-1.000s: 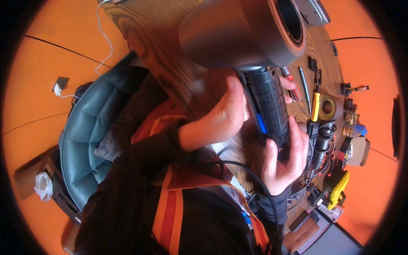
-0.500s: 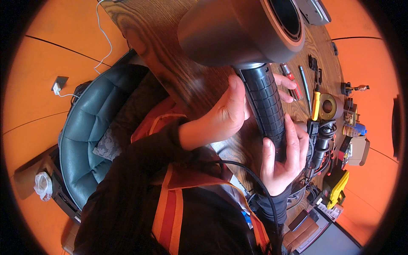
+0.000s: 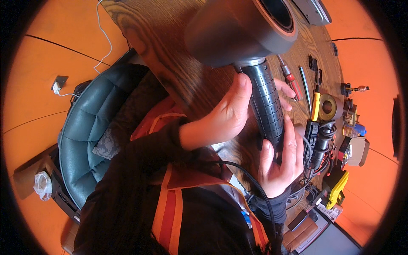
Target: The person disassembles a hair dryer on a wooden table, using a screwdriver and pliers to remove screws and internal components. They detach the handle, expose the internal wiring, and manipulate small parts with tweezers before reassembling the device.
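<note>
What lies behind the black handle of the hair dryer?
The left hand has its fingers behind the black handle; their tips show beyond it, over the wooden table. Their middle parts are covered.

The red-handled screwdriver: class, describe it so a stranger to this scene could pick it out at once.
From the wooden table, go to the large dark device held above it. Just right of its handle, past the fingertips of the left hand, lies the screwdriver, metal shaft pointing up the picture. Its red grip differs from the slim rod and yellow-handled tool farther right.
</note>
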{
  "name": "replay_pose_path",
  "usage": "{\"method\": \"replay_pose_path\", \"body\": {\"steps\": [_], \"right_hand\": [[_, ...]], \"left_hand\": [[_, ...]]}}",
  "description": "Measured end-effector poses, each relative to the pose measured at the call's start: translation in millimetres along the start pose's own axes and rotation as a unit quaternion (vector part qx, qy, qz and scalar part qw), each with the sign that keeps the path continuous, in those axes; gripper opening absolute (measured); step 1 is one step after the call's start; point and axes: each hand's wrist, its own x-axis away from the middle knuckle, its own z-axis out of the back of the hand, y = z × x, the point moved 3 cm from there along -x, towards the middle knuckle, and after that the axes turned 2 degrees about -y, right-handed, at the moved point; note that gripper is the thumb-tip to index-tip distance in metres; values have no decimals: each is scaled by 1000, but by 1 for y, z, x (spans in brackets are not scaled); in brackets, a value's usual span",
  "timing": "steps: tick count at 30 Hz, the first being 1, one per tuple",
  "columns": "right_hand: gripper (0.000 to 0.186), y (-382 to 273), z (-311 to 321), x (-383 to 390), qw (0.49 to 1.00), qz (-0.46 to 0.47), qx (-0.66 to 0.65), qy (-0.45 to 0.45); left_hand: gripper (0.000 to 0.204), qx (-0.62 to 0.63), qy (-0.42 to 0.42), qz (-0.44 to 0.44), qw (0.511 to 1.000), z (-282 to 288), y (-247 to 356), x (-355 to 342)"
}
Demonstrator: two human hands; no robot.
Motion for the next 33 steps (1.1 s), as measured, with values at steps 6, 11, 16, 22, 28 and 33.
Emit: {"method": "replay_pose_path", "body": {"steps": [6,11,16,22,28,33], "right_hand": [[55,4,-1,-8,999,-7,-14,-29],[53,7,-1,-9,999,-17,-17,-43],[53,12,-5,-5,999,1,-17,-47],[53,18,-8,1,997,3,-25,-73],[54,18,-12,2,998,13,-12,-68],[54,18,-13,2,998,-8,-1,-59]], "left_hand": [[59,67,39,79,994,3,-3,5],[56,103,43,109,988,6,-4,9],[50,74,156,273,946,19,13,32],[39,-410,28,98,906,35,116,44],[94,-476,-87,-111,868,84,112,-34],[111,-466,-186,-16,865,88,93,-52]]}}
